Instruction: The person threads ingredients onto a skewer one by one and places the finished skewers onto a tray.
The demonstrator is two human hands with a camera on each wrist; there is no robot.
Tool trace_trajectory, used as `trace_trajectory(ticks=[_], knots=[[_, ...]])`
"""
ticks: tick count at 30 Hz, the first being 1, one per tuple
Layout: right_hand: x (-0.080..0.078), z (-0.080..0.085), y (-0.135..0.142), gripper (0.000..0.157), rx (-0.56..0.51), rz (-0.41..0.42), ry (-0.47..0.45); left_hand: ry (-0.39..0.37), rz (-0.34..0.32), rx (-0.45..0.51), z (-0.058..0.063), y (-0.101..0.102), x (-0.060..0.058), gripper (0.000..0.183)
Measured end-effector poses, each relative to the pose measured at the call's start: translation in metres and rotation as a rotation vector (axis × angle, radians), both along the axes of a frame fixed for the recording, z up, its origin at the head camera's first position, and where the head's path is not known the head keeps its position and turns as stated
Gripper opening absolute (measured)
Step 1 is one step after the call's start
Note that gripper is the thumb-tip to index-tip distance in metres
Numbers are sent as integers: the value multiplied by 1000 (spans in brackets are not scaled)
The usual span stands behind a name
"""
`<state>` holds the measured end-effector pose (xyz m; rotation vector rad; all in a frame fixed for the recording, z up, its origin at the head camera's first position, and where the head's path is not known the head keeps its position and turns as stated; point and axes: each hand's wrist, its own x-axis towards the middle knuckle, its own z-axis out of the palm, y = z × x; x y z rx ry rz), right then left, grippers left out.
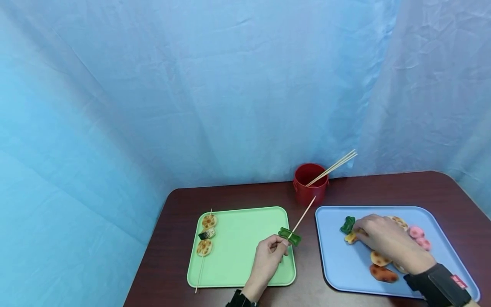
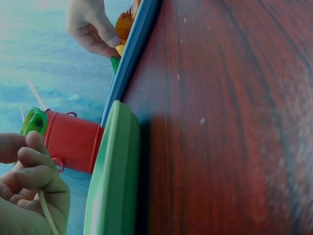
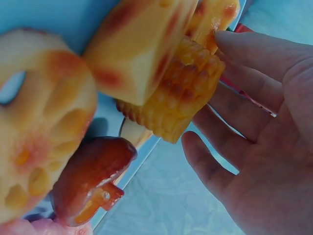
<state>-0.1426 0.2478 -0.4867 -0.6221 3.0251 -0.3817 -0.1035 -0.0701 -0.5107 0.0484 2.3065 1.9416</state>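
Note:
My left hand (image 1: 267, 259) pinches a wooden skewer (image 1: 304, 213) over the right edge of the light green tray (image 1: 249, 279). A green pepper piece (image 1: 290, 236) is threaded on it, just beyond the fingertips; in the left wrist view the pepper piece (image 2: 35, 121) shows above the fingers. Over the blue tray (image 1: 333, 268), my right hand (image 1: 387, 238) reaches down with loosely bent fingers. In the right wrist view its thumb tip is at a glossy yellow piece (image 3: 208, 24), with a corn piece (image 3: 181, 93) close by. No firm hold shows there.
A finished skewer with lotus root slices (image 1: 204, 247) lies along the green tray's left side. Several bare skewers (image 1: 337, 164) lean in a red bucket (image 1: 310, 194) at the back. The blue tray also bears a green pepper piece (image 1: 347, 224), pink pieces (image 1: 418, 236) and a brown piece (image 1: 383, 273).

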Motion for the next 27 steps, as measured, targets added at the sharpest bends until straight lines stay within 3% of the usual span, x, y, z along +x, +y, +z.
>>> trace_trajectory(ticks=[6,14,21,27], knots=[[-2,-2,0,12,34,30,-27,-15,19,-14,5,2,1,19],[-1,-3,-1,20,38,50,6,-1,21,8,32,4,11,19],[3,2,-3,33,-3,27,-1,-1,23,25,33,4,11,18],[6,7,-8,21,-83,22,69,-5,22,28,31,4,11,18]])
